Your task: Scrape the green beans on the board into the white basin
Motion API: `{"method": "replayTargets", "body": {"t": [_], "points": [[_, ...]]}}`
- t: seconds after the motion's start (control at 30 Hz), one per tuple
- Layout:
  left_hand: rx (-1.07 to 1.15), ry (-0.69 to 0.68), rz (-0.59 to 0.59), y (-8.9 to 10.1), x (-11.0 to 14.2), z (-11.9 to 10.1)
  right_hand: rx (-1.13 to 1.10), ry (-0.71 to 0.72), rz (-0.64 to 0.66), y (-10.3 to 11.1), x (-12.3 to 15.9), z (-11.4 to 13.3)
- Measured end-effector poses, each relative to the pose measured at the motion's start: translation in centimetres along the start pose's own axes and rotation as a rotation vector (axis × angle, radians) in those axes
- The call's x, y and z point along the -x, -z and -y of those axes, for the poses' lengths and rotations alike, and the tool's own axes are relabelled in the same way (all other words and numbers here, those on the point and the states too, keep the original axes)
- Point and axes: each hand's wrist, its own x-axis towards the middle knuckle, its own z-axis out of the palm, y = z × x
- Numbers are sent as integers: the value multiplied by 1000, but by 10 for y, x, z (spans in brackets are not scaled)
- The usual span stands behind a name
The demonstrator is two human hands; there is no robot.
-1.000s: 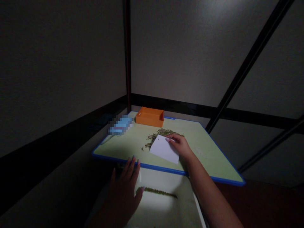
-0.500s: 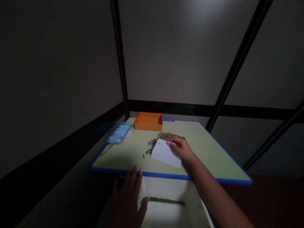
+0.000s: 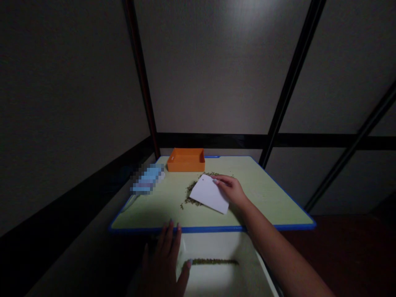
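My right hand is closed on the far edge of a white scraper card, which stands tilted on a pale green board with a blue rim. A scatter of small green grains lies on the board just left of and behind the card. Below the board's near edge my left hand grips the left rim of a white tray, thumb inside, fingers flat along the outside. A thin line of the same green grains lies inside the tray.
An orange open box sits at the board's far edge. A blurred blue object lies at the board's far left. Dark metal frame bars and grey walls enclose the space. The surroundings are dim.
The camera view has swung left and tilted. My right hand has drawn the card slightly leftward and nearer over the grain pile, covering more of it. My left hand has stayed on the tray rim.
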Motion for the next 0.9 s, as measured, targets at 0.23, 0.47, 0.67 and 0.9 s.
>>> {"method": "replayTargets", "body": {"t": [0.23, 0.47, 0.67, 0.9], "points": [[29, 0, 7, 12, 4, -9, 49, 22, 36, 3, 2, 3], [68, -18, -28, 15, 7, -9, 89, 62, 16, 3, 3, -3], [123, -26, -57, 14, 9, -9, 172, 106, 82, -4, 5, -1], [157, -1, -29, 12, 9, -9, 265, 113, 196, -19, 4, 16]]}}
